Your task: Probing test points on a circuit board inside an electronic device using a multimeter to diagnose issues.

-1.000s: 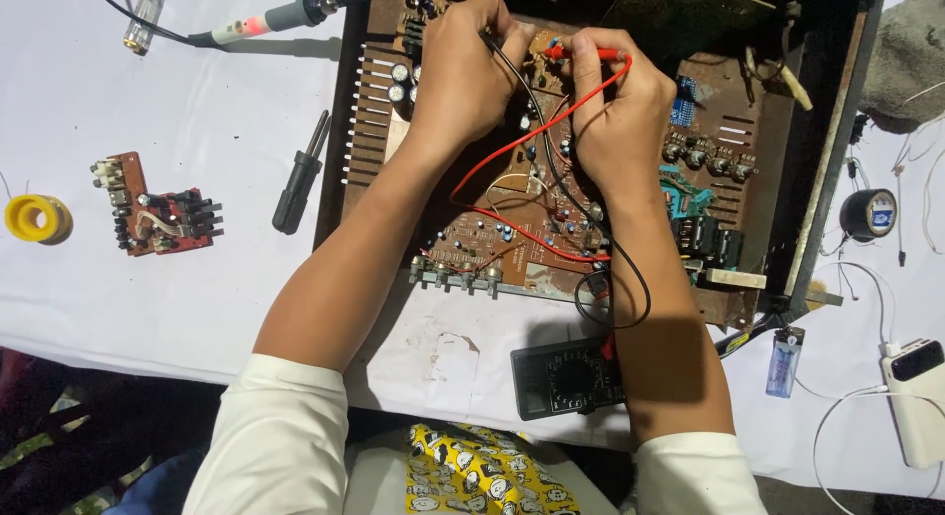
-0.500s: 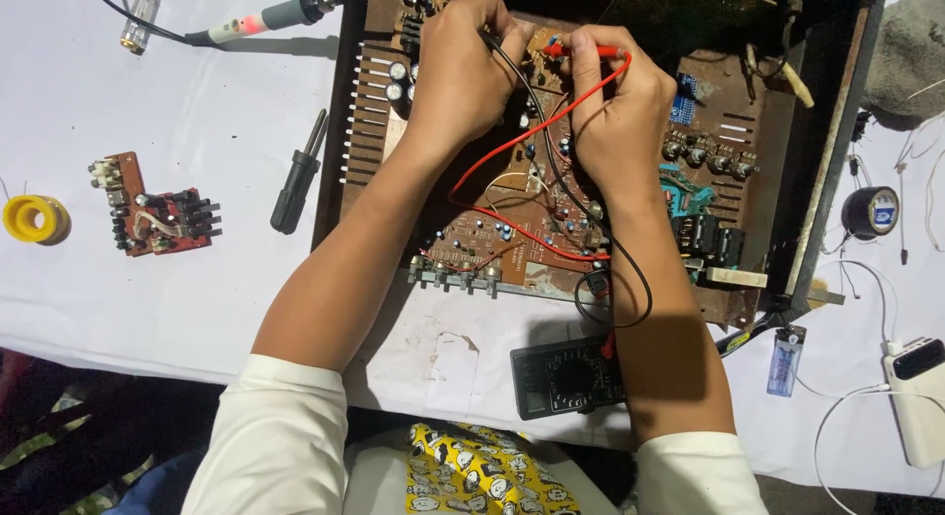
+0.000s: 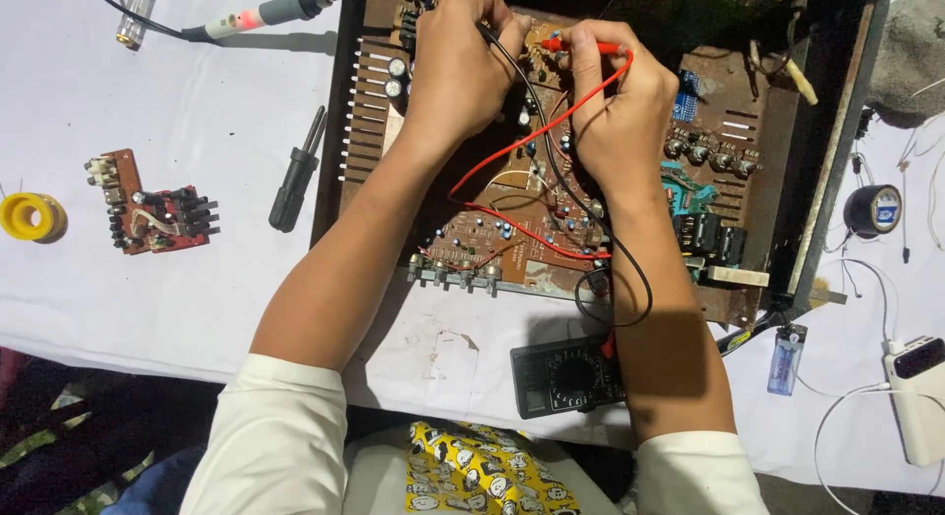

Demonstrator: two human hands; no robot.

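Probes are held over the brown, component-studded circuit board (image 3: 512,229) lying in the rusty open metal chassis (image 3: 837,160) at the far middle of the white-covered table (image 3: 177,279): the slim red test probe (image 3: 586,47) is pinched in the right hand (image 3: 615,106), and the left hand (image 3: 458,67) is closed around the black lead (image 3: 536,121). Both leads are run near to the black handheld multimeter (image 3: 566,377), while a black-handled screwdriver (image 3: 295,175), a small red circuit board (image 3: 153,210) and a yellow tape roll (image 3: 30,217) are laid left.

Bare forearms, cream-white sleeves pushed up to the elbows, no rings
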